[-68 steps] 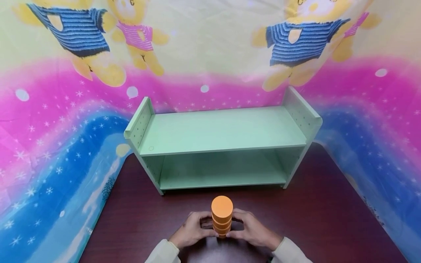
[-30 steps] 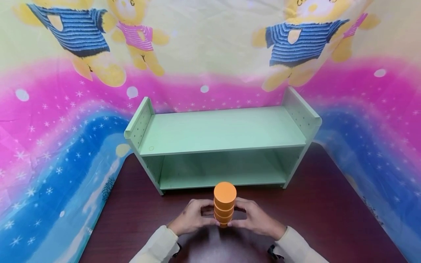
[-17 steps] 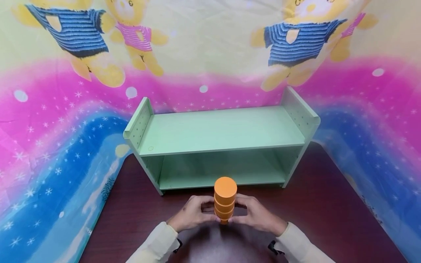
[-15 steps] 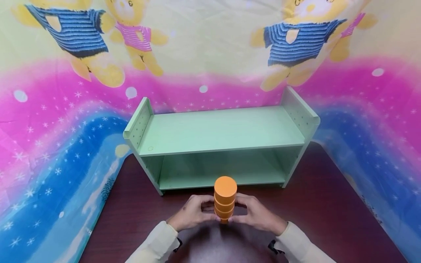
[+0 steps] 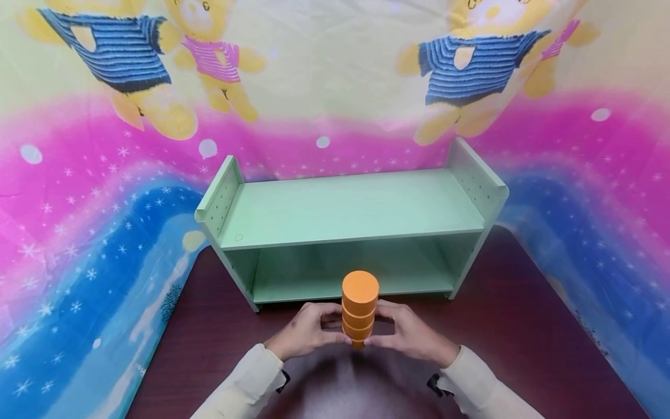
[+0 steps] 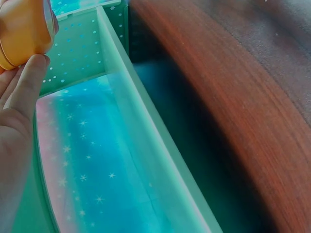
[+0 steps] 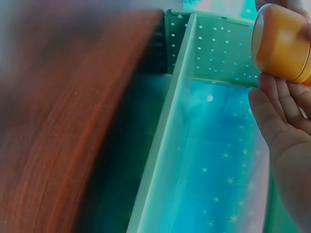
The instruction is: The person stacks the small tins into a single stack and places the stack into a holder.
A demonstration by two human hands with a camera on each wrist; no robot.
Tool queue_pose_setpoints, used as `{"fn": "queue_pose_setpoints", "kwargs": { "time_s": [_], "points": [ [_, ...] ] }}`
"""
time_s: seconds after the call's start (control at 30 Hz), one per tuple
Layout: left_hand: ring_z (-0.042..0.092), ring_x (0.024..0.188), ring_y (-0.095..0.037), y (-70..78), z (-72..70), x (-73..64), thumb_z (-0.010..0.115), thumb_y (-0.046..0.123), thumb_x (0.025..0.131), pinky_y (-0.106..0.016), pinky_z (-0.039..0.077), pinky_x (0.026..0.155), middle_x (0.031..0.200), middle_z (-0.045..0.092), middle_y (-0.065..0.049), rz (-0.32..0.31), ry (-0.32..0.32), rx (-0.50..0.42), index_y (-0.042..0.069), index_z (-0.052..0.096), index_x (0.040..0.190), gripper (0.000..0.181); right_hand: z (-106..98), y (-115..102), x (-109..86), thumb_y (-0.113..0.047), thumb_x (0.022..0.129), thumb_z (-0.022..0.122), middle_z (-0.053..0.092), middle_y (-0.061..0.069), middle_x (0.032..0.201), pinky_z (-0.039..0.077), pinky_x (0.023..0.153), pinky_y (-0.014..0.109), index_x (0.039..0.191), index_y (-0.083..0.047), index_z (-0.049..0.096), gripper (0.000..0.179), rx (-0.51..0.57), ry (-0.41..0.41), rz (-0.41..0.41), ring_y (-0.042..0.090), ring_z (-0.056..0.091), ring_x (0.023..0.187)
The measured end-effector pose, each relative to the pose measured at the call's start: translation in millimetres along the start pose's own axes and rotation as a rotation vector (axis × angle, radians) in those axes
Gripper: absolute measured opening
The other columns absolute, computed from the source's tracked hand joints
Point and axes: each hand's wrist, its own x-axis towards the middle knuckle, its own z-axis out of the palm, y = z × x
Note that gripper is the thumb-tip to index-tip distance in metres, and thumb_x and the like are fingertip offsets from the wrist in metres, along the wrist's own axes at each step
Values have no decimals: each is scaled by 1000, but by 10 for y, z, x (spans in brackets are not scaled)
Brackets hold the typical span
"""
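Note:
Both hands hold one orange cylinder (image 5: 360, 302) between them, upright, with a flat round top and ring-like grooves down its side. My left hand (image 5: 307, 331) grips it from the left, thumb low on the near side and fingers further back. From the right, my right hand (image 5: 413, 333) holds it in a mirrored way, and the two thumb tips lie close together. In the left wrist view the orange cylinder (image 6: 24, 31) rests against the fingers at the upper left. The right wrist view has the orange cylinder (image 7: 282, 43) at the upper right, partly cut off.
A pale green two-level shelf (image 5: 345, 206) with raised, perforated side panels stands just beyond the hands. It rests on a dark red-brown wooden table (image 5: 523, 326). Cloth printed with bears and snowflakes (image 5: 324, 87) hangs behind and along both sides.
Both hands, with the orange cylinder between them, have moved forward toward the shelf and slightly right. More of the forearms shows. The grip looks the same, and the shelf stays in place.

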Motion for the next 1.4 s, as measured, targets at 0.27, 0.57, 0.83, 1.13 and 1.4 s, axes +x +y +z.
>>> {"fn": "queue_pose_setpoints", "kwargs": {
  "time_s": [0.27,0.57,0.83,1.13,1.4],
  "points": [
    [69,105,-12,63,-31,22,84,11,81,-25,57,88,119,70,-7,-16,-4,-20,4,67,124,47,-51,-36,30,-35,87,80,65,-1,128,51,102,42,126,-15,65,46,-34,3,-19,20,60,120],
    [67,108,-11,156,-81,41,82,14,84,-24,56,90,124,68,-4,-35,-21,-13,7,64,129,48,-113,-66,69,-34,88,79,66,-1,128,51,102,41,126,-16,65,45,-26,0,-9,18,61,118],
    [68,107,-13,201,-122,70,82,13,84,-25,56,90,122,69,-6,-26,-20,-6,6,65,127,46,-158,-112,107,-32,87,80,65,-1,129,51,102,43,129,-14,64,48,-26,7,-2,19,60,119],
    [68,108,-14,260,-157,110,81,10,85,-26,56,91,123,69,-8,-8,-21,-10,4,65,128,46,-200,-152,128,-32,85,82,64,0,132,44,108,50,128,-14,65,50,12,34,44,22,55,127],
    [68,108,-18,329,-189,144,79,7,85,-27,57,90,123,68,-12,7,-18,-17,1,64,127,45,-240,-163,147,-32,86,81,65,-1,124,52,99,38,127,-13,65,48,70,48,40,18,60,115]
  ]
}}
